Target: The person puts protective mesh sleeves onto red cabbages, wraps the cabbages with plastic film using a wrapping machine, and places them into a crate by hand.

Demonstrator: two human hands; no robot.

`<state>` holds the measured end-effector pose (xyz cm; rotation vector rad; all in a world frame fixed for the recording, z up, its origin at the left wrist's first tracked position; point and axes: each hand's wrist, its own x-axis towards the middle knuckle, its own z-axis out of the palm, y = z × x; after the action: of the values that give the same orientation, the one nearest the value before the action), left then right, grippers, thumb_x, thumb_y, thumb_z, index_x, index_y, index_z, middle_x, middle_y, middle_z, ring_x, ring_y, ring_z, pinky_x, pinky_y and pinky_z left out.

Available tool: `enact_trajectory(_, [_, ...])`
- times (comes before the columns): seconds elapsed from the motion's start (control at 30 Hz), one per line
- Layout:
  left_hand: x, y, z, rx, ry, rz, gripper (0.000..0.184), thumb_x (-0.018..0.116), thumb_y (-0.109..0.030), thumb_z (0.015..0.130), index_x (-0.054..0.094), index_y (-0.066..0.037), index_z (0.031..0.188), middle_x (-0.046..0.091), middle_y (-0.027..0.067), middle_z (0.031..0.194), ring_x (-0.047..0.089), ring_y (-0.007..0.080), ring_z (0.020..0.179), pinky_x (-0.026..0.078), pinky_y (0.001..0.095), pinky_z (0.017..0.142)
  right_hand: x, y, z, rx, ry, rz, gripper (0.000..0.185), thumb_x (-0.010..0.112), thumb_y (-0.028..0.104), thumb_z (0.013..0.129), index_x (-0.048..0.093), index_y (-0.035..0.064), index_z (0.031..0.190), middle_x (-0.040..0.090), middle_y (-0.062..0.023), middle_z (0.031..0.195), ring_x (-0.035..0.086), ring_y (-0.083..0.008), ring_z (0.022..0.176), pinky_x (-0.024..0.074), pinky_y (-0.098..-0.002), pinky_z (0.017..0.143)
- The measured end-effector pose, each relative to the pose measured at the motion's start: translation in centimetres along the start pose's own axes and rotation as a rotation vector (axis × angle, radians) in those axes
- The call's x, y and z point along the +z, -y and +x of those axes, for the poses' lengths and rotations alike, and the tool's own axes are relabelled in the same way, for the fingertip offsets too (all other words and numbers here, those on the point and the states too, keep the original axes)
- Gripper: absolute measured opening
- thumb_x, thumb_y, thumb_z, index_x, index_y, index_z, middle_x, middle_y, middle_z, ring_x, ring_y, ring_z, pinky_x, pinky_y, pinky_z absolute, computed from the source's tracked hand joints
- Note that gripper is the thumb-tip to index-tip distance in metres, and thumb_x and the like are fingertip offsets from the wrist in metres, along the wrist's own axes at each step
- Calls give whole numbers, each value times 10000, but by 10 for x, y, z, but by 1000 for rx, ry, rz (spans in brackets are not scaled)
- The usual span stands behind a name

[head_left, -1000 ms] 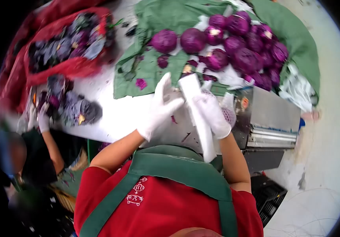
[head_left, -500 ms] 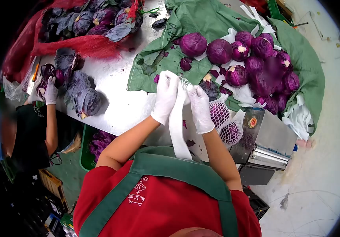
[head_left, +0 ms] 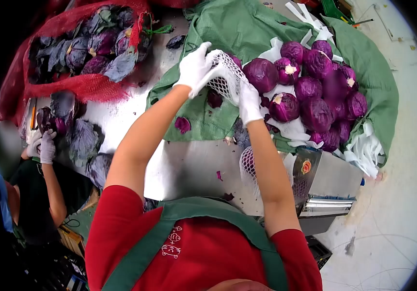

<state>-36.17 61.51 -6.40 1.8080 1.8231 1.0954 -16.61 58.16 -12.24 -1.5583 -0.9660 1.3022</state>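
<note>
My left hand, in a white glove, is closed on one side of a white mesh net sleeve. My gloved right hand grips the other side, and the mesh is spread wide between them above the green cloth. Partly hidden behind the net is a red cabbage. A larger red cabbage sits just right of the net, at the edge of a heap. Below, a netted cabbage is partly covered by my right forearm.
Trimmed red cabbages are heaped on the cloth at right, with white strips beside them. A metal device stands at the table's right edge. At left, a red mesh sack holds untrimmed cabbages; a co-worker's gloved hands handle another.
Both hands have moved up and forward over the cloth. The net sleeve, a narrow hanging strip before, is now stretched wide. The co-worker's second hand has come into view.
</note>
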Motion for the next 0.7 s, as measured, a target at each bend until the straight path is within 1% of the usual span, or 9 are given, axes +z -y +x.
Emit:
enact_trajectory(0.07, [54,52,13,-115,94,-252,355,600,-411,877,690,-91,1000,693,183,955,650,409,871,508,478,769,21,-12,17,-2,-147,-24,431,466,333,1012,629,-61,1079,659,-128,946,592,-203,844,465,-341,744])
enact_trajectory(0.1, [50,44,22,-83,299,224,334,589,-398,877,709,-94,946,699,151,969,652,375,908,511,473,749,30,-12,15,-17,-221,-13,507,447,375,1011,614,-96,1101,667,-219,974,622,-286,885,484,-393,780])
enact_trajectory(0.23, [0,-6,-50,130,49,101,295,583,-336,878,690,-68,939,629,124,849,618,310,820,517,433,693,17,-20,-23,-206,-144,-45,462,397,306,1023,584,-85,1185,650,-241,1102,632,-309,1008,490,-386,890])
enact_trajectory(0.3, [22,22,-75,85,-144,24,344,600,-281,912,605,-70,1183,595,139,1000,609,277,913,502,351,805,14,-17,-44,-285,-130,-256,379,420,202,1006,551,-77,1225,634,-234,1134,624,-323,1054,477,-381,944])
enact_trajectory(0.37, [54,48,-79,-363,6,-645,479,619,-291,888,519,-28,1276,582,236,1178,554,373,1110,440,418,955,22,-21,-41,-417,-174,-297,362,436,188,1005,531,-63,1247,618,-232,1161,599,-322,1096,451,-382,977])
enact_trajectory(0.4, [34,22,-83,-317,28,-605,544,574,-352,932,451,-23,1347,516,236,1331,493,362,1227,402,417,1013,24,-8,-38,-363,-79,-163,363,438,193,1010,516,-55,1264,600,-232,1193,563,-323,1138,433,-386,989])
enact_trajectory(0.43, [49,36,-82,-265,42,-581,540,503,-383,981,421,-10,1364,530,216,1313,511,319,1209,386,391,1029,23,9,-41,-186,-53,-11,337,440,193,1014,544,-40,1234,586,-231,1212,549,-329,1128,433,-388,977])
enact_trajectory(0.5, [30,18,-97,-509,79,-888,525,488,-386,1000,430,-3,1354,546,190,1289,515,271,1197,380,359,1033,15,26,-47,-541,-129,-520,305,453,173,1005,569,-30,1201,597,-215,1153,552,-333,1086,447,-392,938])
enact_trajectory(0.7, [-51,-25,-186,-694,121,-1610,517,330,-442,1039,405,-71,1391,508,125,1317,502,214,1220,436,383,1035,-6,110,-205,-824,89,-588,250,599,-13,817,601,-3,1067,596,-190,955,609,-360,859,509,-387,771])
